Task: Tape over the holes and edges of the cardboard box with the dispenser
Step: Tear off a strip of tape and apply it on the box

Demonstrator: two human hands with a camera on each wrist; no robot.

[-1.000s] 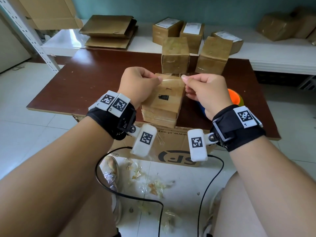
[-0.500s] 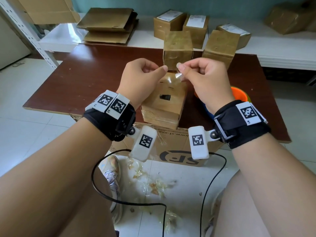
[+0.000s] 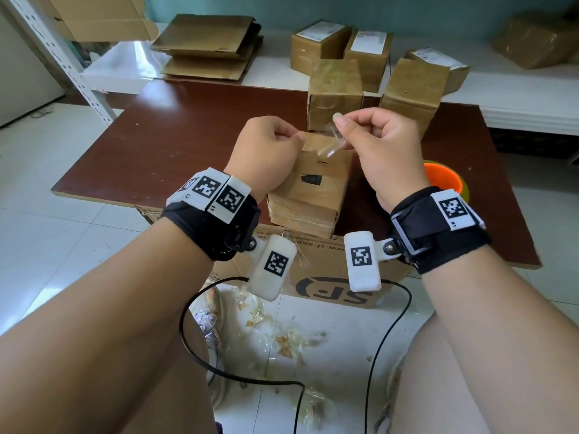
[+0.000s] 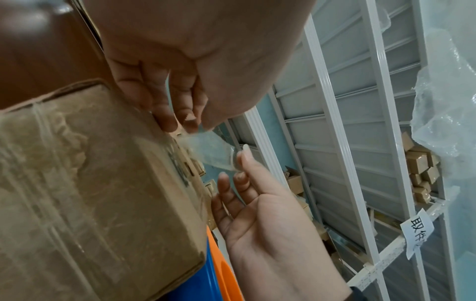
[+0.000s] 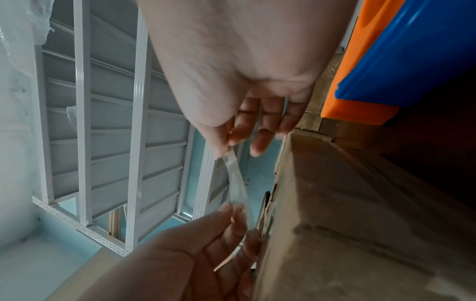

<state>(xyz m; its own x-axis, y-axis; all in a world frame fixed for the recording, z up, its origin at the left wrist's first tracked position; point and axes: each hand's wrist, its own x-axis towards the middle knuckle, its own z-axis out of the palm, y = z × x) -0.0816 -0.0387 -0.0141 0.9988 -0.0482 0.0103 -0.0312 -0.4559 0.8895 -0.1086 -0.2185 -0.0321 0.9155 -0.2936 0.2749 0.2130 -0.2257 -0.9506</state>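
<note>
A small cardboard box (image 3: 313,195) with a dark hole (image 3: 310,178) in its top stands at the front edge of the brown table (image 3: 188,145). My left hand (image 3: 296,136) and right hand (image 3: 340,120) each pinch one end of a short, twisted strip of clear tape (image 3: 335,144) above the box's far edge. The strip (image 4: 213,148) runs from my left fingertips (image 4: 195,122) to my right fingertips (image 4: 240,160), just off the box (image 4: 90,183). The orange and blue dispenser (image 3: 443,180) lies on the table, right of the box, behind my right wrist.
Two taped boxes (image 3: 335,92) stand behind the near one, with more boxes and flattened cardboard (image 3: 206,45) on the white shelf. A large printed carton (image 3: 329,286) sits under the table. Tape scraps (image 3: 282,336) and black cables (image 3: 238,380) lie on the floor.
The hands first came together above the box, then parted again. The tape, stretched flat a second ago, now hangs twisted between them. The right hand has moved up and right.
</note>
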